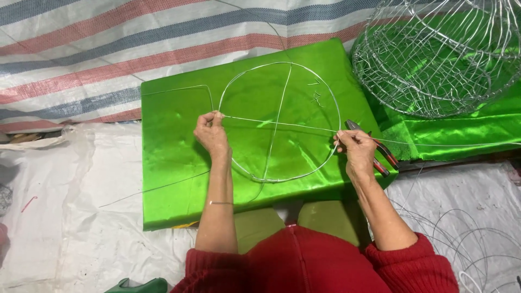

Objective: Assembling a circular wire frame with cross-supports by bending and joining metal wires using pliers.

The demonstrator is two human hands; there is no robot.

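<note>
- Two bare forearms reach out from red sleeves at the bottom of the view, one to each side of a wire ring.
- Left hand is closed in a pinch at the ring's left edge, where a straight cross wire meets the hoop; a thin bangle sits further down that forearm.
- Right hand is closed at the ring's right edge, gripping the same cross wire where it crosses the hoop. Red-handled pliers lie under or in this hand; whether the fingers actually grip them is hard to tell.
- Ring lies flat between the hands on a board wrapped in shiny green cloth. The cross wire's long axis runs left to right, hand to hand, and runs on past the right hand. A second wire crosses the ring from near to far.
- Both hands are about equally near the ring, each touching its own side.
- Loose coils of wire lie on the white sheet to the right.
- Farther off, at upper right, stands a domed wire frame on more green cloth, with a striped tarpaulin beyond.
</note>
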